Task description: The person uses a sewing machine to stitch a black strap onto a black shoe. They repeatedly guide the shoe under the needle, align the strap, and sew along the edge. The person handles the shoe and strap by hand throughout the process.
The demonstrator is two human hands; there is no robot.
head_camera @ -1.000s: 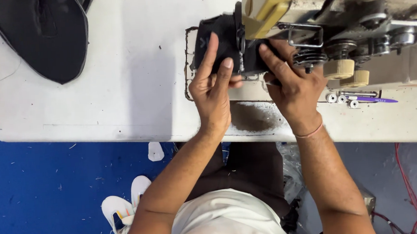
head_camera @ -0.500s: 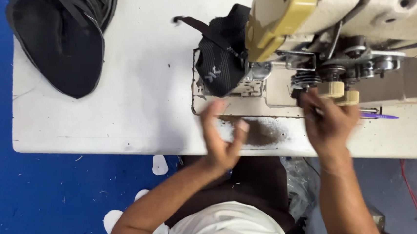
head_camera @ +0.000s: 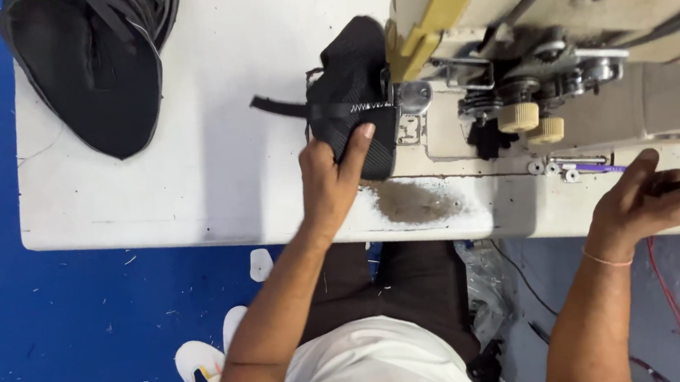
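From my seat above the bench I see the left hand resting on the near edge of the black mesh shoe upper, fingers stretched forward and pressed flat on the fabric, thumb spread to the side; it pins the piece down rather than closing around it. The upper lies on the white worktable, directly ahead of that hand, and its far right edge is tucked under the sewing machine head, beside the yellow guard. A line of white zigzag stitching crosses it, and a black strap sticks out to its left. The right hand is well apart from the upper, at the table's right edge, fingers loosely curled; I cannot tell whether it grips anything. A stack of black uppers sits at the far left corner.
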